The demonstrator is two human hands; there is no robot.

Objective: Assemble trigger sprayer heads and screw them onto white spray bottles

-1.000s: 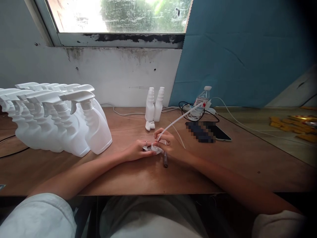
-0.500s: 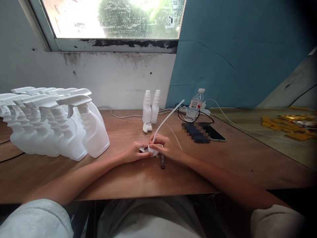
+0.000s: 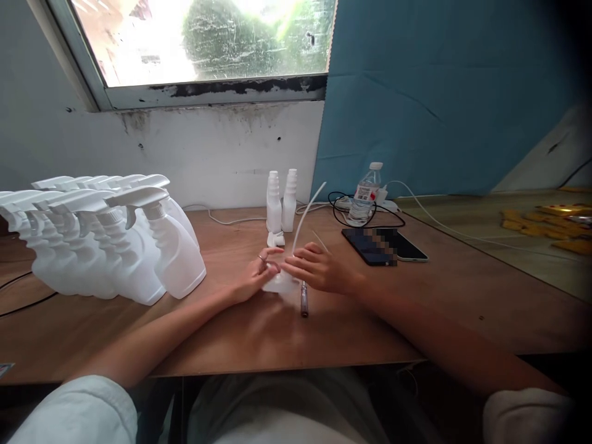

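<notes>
My left hand [image 3: 257,275] and my right hand [image 3: 320,270] meet at the middle of the wooden table [image 3: 240,333]. Between them they pinch a white spray-trigger head [image 3: 280,283] that rests on the table. A thin white dip tube [image 3: 306,211] rises from it, tilted up and to the right. My left hand wears a ring and grips the head from the left. My right hand's fingers close over it from the right. A dark pen-like tool [image 3: 304,298] lies just in front of the hands.
Several white spray bottles [image 3: 111,240] with triggers stand in rows at the left. Two capless white bottles [image 3: 280,201] and a loose trigger head [image 3: 274,238] stand behind the hands. A water bottle [image 3: 364,195], cables [image 3: 365,213] and a phone [image 3: 383,245] lie to the right.
The dip tube has swung from a low slant pointing right to a steeper, more upright tilt. Both hands stay on the trigger head, my right fingers now stretched over it.
</notes>
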